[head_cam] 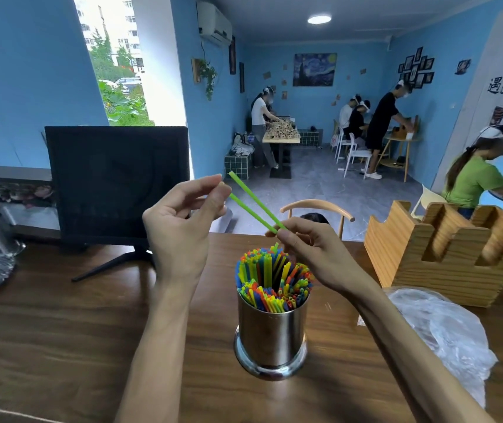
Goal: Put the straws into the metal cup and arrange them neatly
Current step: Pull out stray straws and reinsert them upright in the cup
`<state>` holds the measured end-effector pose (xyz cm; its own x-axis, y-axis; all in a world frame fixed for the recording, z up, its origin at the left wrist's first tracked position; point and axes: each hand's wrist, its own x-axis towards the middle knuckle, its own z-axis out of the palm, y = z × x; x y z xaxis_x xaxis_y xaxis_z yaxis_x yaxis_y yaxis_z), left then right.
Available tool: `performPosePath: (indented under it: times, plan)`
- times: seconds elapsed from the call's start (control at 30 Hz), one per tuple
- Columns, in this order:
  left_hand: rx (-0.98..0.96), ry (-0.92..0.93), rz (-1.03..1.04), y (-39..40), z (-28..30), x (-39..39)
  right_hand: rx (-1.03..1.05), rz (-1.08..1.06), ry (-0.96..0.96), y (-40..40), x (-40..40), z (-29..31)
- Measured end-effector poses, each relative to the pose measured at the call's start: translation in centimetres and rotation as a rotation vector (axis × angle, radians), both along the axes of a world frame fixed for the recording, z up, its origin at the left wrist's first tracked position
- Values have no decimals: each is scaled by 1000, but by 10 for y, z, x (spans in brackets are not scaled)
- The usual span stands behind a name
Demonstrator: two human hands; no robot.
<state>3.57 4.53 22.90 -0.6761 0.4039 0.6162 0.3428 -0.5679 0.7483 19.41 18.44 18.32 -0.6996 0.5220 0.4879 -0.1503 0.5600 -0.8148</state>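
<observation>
Straws (273, 283) are nearly filling the cup (271, 334); above it, left hand (180, 222) and right hand (311, 248) are pinching two green straws (251, 206), not yet inserted.

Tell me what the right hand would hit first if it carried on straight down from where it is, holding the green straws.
Probably the tops of the coloured straws standing in the metal cup. The right hand pinches two green straws above and slightly behind the cup's far rim, so depth is uncertain; it might pass just behind it.
</observation>
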Motion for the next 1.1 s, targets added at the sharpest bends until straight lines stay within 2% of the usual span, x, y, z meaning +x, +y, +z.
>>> performPosePath:
  times: [0.1, 0.3, 0.63, 0.73, 0.93, 1.1]
  plan:
    - [-50, -29, -28, 4, -12, -5, 45, -9, -88, 2, 6, 2]
    - [-26, -265, -108, 10, -24, -1, 34, 45, -195, -2, 9, 7]
    - [-18, -239, -40, 15, -34, -2, 37, 6, -218, -4, 12, 6]
    - [-4, -312, -37, 16, -35, -6, -78, -52, -166, 2, 18, 3]
    - [-18, -392, -51, 15, -37, -10, -434, -223, 100, 8, 22, 4]
    - [-86, -399, -121, 15, -38, -12, -720, -136, 337, 8, 15, 9]
